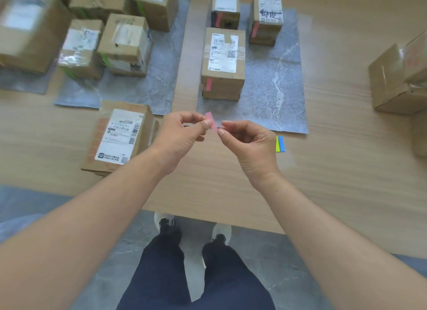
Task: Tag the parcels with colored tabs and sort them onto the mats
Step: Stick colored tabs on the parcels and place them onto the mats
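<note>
Both hands meet above the wooden table, pinching a pink tab point(212, 121) between them. My left hand point(182, 134) holds its upper end, my right hand point(248, 140) its lower end. A flat cardboard parcel point(117, 136) with a white label lies just left of my left hand, off the mats. On the right grey mat point(277, 85) stand three parcels with pink tabs, the nearest one point(223, 64) straight ahead. The left grey mat point(143, 90) holds several parcels with green tabs.
A green and a blue tab point(280, 144) lie on the table right of my right hand. Untagged cardboard boxes point(399, 78) sit at the table's right edge. A large box point(27, 30) stands on another mat at far left. My feet show below the table's front edge.
</note>
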Tool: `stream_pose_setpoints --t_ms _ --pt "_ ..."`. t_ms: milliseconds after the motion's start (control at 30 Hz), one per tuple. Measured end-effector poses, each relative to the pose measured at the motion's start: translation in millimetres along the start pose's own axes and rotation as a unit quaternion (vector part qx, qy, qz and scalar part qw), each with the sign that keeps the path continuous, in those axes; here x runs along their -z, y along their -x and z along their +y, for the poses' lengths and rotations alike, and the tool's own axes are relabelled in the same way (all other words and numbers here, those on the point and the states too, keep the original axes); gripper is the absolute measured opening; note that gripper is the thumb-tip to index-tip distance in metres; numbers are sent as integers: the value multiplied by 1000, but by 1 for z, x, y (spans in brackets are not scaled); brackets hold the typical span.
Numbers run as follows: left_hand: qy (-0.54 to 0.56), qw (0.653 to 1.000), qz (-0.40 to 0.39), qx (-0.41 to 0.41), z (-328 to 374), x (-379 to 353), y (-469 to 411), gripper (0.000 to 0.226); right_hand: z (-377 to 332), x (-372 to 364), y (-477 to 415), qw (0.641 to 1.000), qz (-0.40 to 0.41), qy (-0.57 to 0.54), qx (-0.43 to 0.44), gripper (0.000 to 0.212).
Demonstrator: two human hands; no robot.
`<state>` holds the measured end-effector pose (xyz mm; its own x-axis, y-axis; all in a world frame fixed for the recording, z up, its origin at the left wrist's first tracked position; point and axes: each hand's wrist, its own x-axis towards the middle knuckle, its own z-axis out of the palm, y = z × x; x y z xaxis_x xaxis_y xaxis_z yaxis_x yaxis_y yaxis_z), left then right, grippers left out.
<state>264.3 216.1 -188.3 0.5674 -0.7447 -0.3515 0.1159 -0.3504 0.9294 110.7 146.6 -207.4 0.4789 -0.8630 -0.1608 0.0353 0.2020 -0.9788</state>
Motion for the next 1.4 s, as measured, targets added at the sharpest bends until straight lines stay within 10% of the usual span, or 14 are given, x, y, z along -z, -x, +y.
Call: stream_pose_setpoints --t_ms 667,900,1400 --pt "-144 988 52 -14 -42 258 25 19 37 -216 63 987 102 126 -16 12" --pt "-202 979 30 20 -57 266 2 23 58 -229 54 957 128 261 -11 29" --pt "-221 971 14 91 -45 254 -30 27 80 -237 34 973 120 199 -8 52"
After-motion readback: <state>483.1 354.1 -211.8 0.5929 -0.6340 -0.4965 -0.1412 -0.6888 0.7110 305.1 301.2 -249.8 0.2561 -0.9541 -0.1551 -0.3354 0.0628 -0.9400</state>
